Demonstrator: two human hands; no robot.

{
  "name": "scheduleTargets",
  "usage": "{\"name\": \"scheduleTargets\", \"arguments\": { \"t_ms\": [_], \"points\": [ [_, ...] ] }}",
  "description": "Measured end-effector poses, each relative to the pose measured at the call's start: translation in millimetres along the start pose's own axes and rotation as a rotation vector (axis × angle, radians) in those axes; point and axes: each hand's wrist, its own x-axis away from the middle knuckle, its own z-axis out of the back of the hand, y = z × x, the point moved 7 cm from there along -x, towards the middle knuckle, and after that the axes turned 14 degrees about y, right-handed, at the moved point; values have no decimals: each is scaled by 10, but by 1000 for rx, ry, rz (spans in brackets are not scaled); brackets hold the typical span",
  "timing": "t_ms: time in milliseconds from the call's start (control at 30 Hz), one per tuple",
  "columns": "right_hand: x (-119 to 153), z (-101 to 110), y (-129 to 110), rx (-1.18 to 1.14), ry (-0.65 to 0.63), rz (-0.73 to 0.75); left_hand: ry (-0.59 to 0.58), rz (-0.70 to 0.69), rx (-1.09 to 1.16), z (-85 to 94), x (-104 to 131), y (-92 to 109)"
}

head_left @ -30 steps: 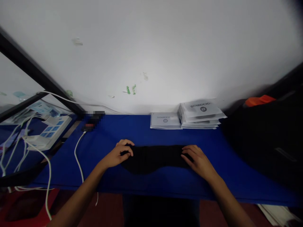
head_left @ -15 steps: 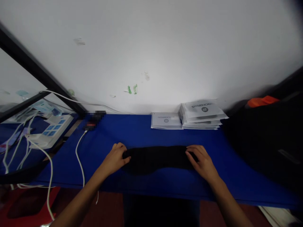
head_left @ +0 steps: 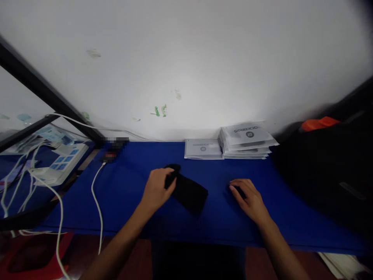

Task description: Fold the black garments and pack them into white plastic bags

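Observation:
My left hand is closed on one end of a piece of black cloth, long and soft like a sleeve or a sock. The gripped end bunches up between thumb and fingers, while the other end slants down to the right over the blue table. My right hand rests low over the table, apart from the cloth, with fingers curled and thumb close to the fingertips. A dark patch shows inside its curl; I cannot tell whether it is shadow or something held.
Against the wall lie a stack of white printed packets and a lower packet pile beside it. A large black bag or cloth heap fills the right side. At left are a white cable and a white power strip.
The black cloth, earlier stretched flat between both hands, has left my right hand and swung to a slant. My left hand has moved right and away from me with it; the right hand stayed put.

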Motion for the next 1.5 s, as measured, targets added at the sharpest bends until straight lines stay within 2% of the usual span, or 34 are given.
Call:
{"name": "scheduleTargets", "arguments": {
  "t_ms": [67, 100, 133, 200, 300, 333, 400, 467, 567, 633, 667, 767, 867, 967, 1033, 1100, 1167, 1233, 1300, 1367, 1500],
  "points": [
    [5, -7, 7, 1, -10, -8, -230, -67, 85, -238, 173, 137],
    [7, -12, 8, 2, -16, -11, -310, -54, 121, -302, 251, 144],
    [8, -16, 8, 2, -21, -14, -340, -10, 147, -320, 307, 106],
    [8, -24, 8, -4, -32, -19, -239, 132, 143, -238, 351, -81],
    [5, -25, 7, -23, -37, -26, -20, 315, -27, -48, 405, -439],
    [3, -24, 9, -28, -37, -30, -13, 347, -94, -33, 429, -528],
    [0, -24, 12, -32, -39, -39, -86, 374, -171, -80, 461, -628],
    [-3, -27, 12, -30, -45, -46, -138, 384, -143, -136, 447, -620],
    [-7, -25, 7, -27, -43, -43, -38, 360, -25, -113, 326, -411],
    [-6, -23, 7, -23, -39, -39, 13, 245, 24, -101, 249, -145],
    [-5, -21, 7, -21, -41, -36, -11, 151, 39, -128, 233, 17],
    [0, -18, -14, -9, -68, -19, -261, -102, 87, -326, 330, 447],
    [-16, -11, -133, 16, -112, 26, -478, -150, 125, -468, 489, 614],
    [-36, -83, -418, 14, -188, 140, -546, -165, 167, -480, 543, 677],
    [-7, -225, -648, 0, -285, 231, -578, -205, 255, -468, 523, 743],
    [63, -413, -825, 5, -392, 282, -589, -223, 378, -475, 437, 786],
    [147, -574, -915, 41, -458, 272, -536, -196, 462, -530, 258, 742],
    [241, -661, -951, 82, -490, 233, -417, -141, 439, -649, 1, 585],
    [352, -673, -976, 103, -527, 199, -325, -132, 284, -837, -264, 381],
    [475, -633, -1012, 96, -579, 185, -388, -219, 77, -1118, -459, 223],
    [683, -475, -1081, 50, -643, 209, -486, -281, 7, -1530, -739, 10]
  ]
}}
